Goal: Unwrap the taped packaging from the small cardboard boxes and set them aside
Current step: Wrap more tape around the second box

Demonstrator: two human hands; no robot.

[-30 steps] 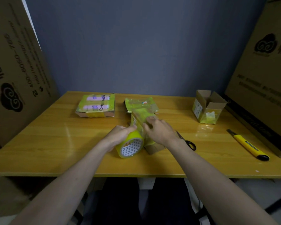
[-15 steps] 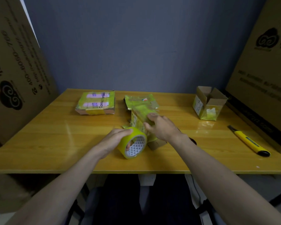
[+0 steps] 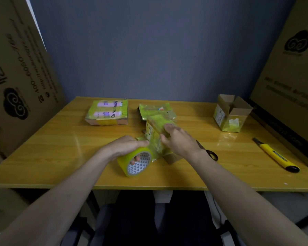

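Gripping a yellow tape roll (image 3: pixel 135 161) with the left hand (image 3: pixel 125 145), fingers curled over its top and 1 fingertip showing through its core. Pressing the right hand (image 3: pixel 179 141), fingers closed, onto a small taped box (image 3: pixel 154 134) standing mid-table (image 3: pixel 60 148), just beside the roll. Lying behind: 1 flat wrapped box (image 3: pixel 108 111); standing far right: 1 opened box (image 3: pixel 230 115).

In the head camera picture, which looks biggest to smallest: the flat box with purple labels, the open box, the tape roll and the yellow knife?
1. flat box with purple labels
2. open box and tape roll: alike; the roll lies nearer the camera, so unsure.
3. yellow knife, long but thin.
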